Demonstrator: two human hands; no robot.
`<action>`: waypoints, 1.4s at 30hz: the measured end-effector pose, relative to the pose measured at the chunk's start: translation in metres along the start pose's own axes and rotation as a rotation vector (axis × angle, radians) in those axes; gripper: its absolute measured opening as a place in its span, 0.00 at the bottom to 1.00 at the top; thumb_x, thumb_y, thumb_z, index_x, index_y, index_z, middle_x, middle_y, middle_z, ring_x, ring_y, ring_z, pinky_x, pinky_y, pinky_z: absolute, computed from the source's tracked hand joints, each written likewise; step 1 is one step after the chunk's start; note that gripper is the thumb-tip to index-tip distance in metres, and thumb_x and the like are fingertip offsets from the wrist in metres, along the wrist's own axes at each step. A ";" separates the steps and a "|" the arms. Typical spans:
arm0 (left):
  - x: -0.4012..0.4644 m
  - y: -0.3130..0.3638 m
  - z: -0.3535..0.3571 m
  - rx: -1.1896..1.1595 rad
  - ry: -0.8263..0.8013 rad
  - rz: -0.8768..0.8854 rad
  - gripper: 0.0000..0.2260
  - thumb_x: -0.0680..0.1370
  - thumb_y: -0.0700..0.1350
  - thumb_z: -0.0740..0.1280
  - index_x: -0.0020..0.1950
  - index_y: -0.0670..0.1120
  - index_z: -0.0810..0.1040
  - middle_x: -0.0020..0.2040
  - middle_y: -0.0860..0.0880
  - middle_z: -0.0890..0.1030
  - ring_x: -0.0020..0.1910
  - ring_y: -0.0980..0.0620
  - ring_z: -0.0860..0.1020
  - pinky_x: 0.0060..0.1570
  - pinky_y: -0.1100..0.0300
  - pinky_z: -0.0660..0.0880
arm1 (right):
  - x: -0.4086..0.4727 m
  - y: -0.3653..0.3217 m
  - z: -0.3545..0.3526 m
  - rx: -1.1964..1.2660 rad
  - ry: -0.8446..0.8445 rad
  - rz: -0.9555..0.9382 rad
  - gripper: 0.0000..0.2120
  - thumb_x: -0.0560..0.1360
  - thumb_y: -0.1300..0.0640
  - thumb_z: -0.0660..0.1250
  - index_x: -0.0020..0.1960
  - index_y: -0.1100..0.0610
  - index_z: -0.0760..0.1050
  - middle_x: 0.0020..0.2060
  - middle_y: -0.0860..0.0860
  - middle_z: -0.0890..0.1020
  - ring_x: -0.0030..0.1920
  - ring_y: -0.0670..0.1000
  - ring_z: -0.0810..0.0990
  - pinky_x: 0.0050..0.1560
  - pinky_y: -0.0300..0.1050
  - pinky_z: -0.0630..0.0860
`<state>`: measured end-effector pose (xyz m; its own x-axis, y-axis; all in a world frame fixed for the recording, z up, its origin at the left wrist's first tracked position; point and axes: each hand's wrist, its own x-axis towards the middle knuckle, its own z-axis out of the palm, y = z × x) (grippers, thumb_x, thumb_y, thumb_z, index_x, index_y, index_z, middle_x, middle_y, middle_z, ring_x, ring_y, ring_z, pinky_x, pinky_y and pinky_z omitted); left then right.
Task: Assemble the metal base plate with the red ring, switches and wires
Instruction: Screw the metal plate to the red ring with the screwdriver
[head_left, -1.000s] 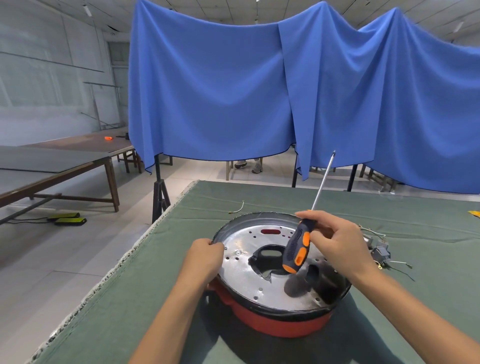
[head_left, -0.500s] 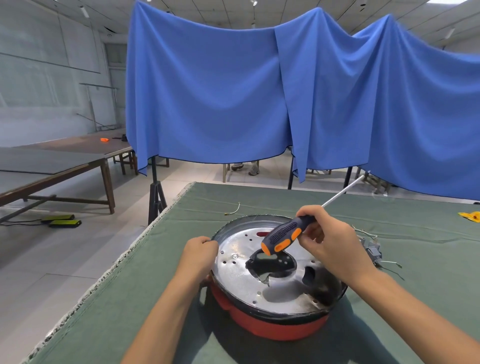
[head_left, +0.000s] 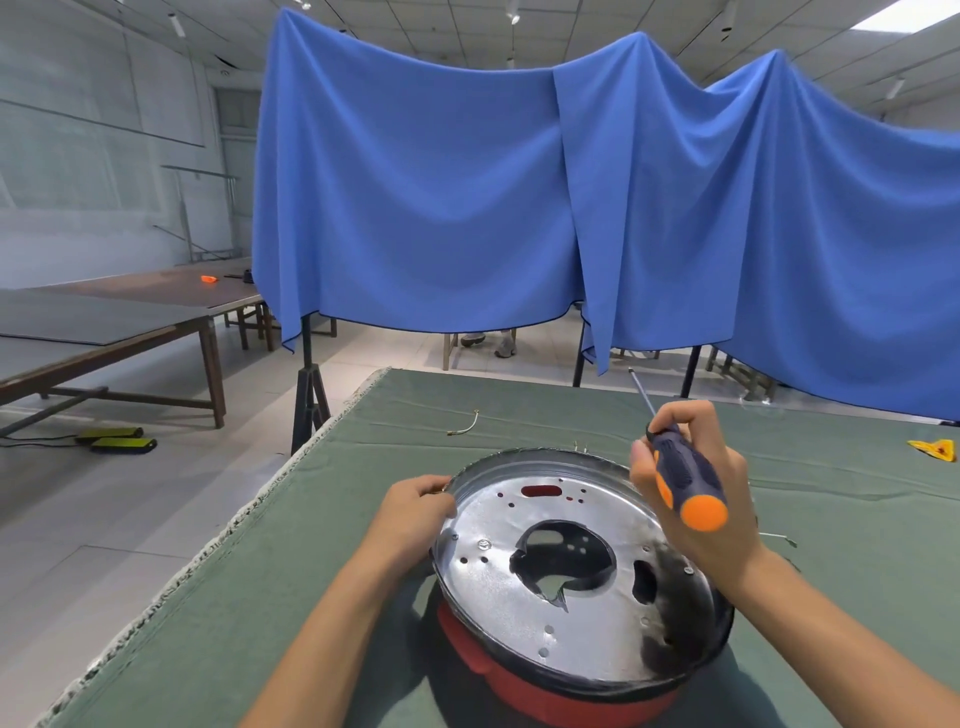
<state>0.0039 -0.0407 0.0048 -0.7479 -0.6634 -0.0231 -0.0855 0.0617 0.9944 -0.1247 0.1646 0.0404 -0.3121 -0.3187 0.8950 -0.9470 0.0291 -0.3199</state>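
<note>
Screwdriver (head_left: 685, 480): swung from level to shaft-up, away from viewer; right hand (head_left: 696, 499) wraps handle. Left hand (head_left: 415, 512) pinches plate (head_left: 519, 587) rim. Plate: seated on red ring (head_left: 524, 686), table centre. Likely stiff, light, sharp-edged; hold by rim.

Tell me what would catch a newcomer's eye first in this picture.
A shiny metal plate on a red ring sits front and centre on the green table. The right hand holds a screwdriver above it, and the left hand grips its rim. Blue cloth hangs behind.
</note>
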 end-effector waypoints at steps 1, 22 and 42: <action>-0.001 0.002 0.000 0.008 0.008 0.004 0.14 0.72 0.30 0.61 0.37 0.45 0.82 0.31 0.49 0.80 0.24 0.57 0.75 0.29 0.66 0.73 | 0.001 -0.003 0.001 0.020 0.017 0.011 0.12 0.73 0.49 0.66 0.48 0.49 0.63 0.30 0.49 0.74 0.26 0.48 0.74 0.25 0.35 0.72; -0.013 0.022 -0.021 0.370 -0.096 -0.130 0.08 0.71 0.36 0.60 0.35 0.45 0.74 0.27 0.48 0.71 0.26 0.48 0.73 0.22 0.60 0.72 | 0.021 -0.024 0.009 0.652 0.326 0.620 0.07 0.74 0.55 0.60 0.41 0.58 0.68 0.23 0.57 0.79 0.19 0.54 0.74 0.20 0.36 0.68; -0.011 0.026 -0.016 0.631 -0.259 -0.103 0.08 0.72 0.35 0.58 0.43 0.43 0.76 0.22 0.50 0.67 0.15 0.53 0.66 0.19 0.67 0.66 | 0.030 -0.022 0.025 0.718 0.346 0.783 0.14 0.76 0.53 0.61 0.34 0.57 0.72 0.17 0.53 0.73 0.16 0.50 0.70 0.18 0.34 0.65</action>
<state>0.0202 -0.0440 0.0324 -0.8420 -0.4942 -0.2160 -0.4726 0.4828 0.7373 -0.1115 0.1304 0.0661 -0.9136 -0.1678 0.3705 -0.2511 -0.4839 -0.8383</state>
